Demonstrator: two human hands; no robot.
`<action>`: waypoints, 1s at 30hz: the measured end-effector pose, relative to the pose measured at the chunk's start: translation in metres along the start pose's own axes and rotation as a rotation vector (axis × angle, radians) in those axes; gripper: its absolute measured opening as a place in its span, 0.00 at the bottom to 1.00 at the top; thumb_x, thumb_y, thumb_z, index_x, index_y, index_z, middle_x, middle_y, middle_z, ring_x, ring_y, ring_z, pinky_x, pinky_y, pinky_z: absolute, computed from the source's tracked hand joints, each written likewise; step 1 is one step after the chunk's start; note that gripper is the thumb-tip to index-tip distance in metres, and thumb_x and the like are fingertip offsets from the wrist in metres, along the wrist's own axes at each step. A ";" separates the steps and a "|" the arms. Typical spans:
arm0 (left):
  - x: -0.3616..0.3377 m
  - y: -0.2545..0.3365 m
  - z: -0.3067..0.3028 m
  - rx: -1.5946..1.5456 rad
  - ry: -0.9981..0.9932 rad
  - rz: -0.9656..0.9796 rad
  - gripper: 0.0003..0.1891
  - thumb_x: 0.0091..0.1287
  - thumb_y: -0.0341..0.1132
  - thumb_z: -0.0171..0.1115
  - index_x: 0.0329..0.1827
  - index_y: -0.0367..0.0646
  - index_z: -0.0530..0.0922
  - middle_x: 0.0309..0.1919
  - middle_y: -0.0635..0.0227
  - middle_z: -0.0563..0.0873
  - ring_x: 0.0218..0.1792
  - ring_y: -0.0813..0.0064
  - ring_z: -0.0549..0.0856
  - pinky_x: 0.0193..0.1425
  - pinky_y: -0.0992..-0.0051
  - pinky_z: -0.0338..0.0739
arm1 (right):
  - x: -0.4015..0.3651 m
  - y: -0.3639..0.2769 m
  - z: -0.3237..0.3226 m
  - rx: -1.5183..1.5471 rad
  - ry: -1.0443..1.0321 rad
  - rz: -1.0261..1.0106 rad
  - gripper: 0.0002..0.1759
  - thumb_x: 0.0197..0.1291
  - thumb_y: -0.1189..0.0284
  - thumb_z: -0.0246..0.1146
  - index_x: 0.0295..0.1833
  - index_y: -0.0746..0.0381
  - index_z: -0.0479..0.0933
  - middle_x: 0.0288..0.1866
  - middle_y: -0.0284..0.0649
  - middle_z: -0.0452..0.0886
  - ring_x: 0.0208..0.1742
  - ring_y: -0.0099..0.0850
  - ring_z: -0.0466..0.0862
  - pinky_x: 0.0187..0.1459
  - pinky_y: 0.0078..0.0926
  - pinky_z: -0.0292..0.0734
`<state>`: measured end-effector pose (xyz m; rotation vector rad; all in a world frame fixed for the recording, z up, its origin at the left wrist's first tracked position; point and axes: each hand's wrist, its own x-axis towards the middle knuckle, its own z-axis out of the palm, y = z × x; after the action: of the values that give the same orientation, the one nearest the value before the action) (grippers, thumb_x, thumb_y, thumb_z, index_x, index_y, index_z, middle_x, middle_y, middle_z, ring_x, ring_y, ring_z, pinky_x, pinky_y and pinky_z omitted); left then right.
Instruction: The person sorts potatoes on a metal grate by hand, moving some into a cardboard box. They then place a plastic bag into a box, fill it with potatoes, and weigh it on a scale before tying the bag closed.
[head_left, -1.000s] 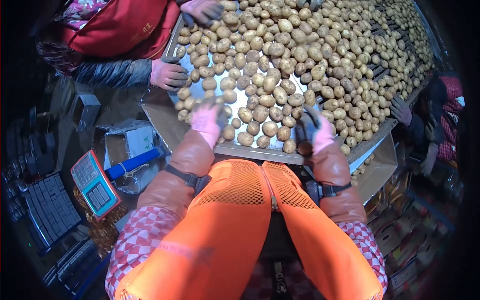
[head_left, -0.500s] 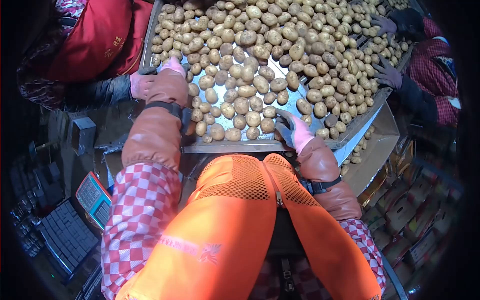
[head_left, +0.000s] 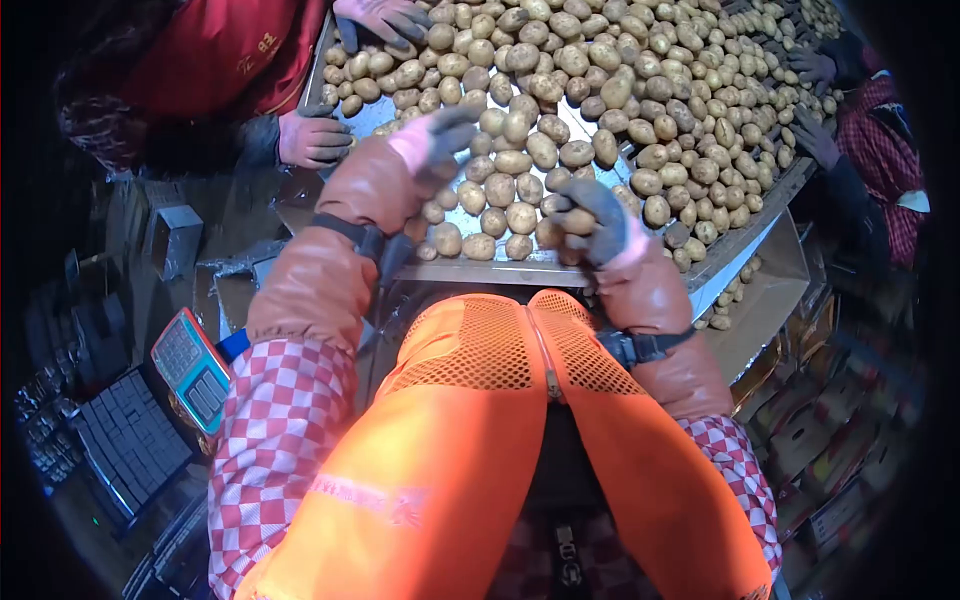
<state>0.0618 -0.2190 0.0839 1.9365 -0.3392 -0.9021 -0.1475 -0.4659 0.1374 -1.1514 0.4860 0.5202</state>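
Potatoes (head_left: 513, 163) lie loose over the near part of a metal sorting table (head_left: 500, 272). My left hand (head_left: 432, 143), in a pink and grey glove, is over the potatoes left of the middle. Motion smears its fingers, so their grip cannot be made out. At the near right, my right hand (head_left: 612, 225), gloved the same way, curls its fingers around a potato (head_left: 576, 222). Brown sleeve covers reach up both forearms.
A co-worker in red (head_left: 225, 60) stands at the left with gloved hands (head_left: 315, 138) at the table's edge. Another co-worker's hands (head_left: 818, 138) rest by the potatoes on the right. A scale (head_left: 190, 370) stands lower left; a cardboard box (head_left: 765, 290) holds potatoes at the right.
My left hand has moved right from the table's left edge, over the potatoes. My right hand has curled around a potato. The left co-worker's other hand now shows at the top.
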 end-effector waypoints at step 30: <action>-0.166 -0.010 0.056 -0.159 0.448 -0.295 0.17 0.71 0.41 0.64 0.55 0.39 0.81 0.34 0.64 0.88 0.27 0.77 0.82 0.32 0.71 0.77 | 0.053 0.009 0.020 -0.107 -0.204 -0.103 0.21 0.70 0.61 0.59 0.63 0.61 0.75 0.43 0.37 0.82 0.40 0.25 0.80 0.41 0.25 0.77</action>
<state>-0.0944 -0.1557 0.1343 2.0010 0.2783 -0.6277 -0.1100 -0.4366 0.1053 -1.2042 0.2231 0.5726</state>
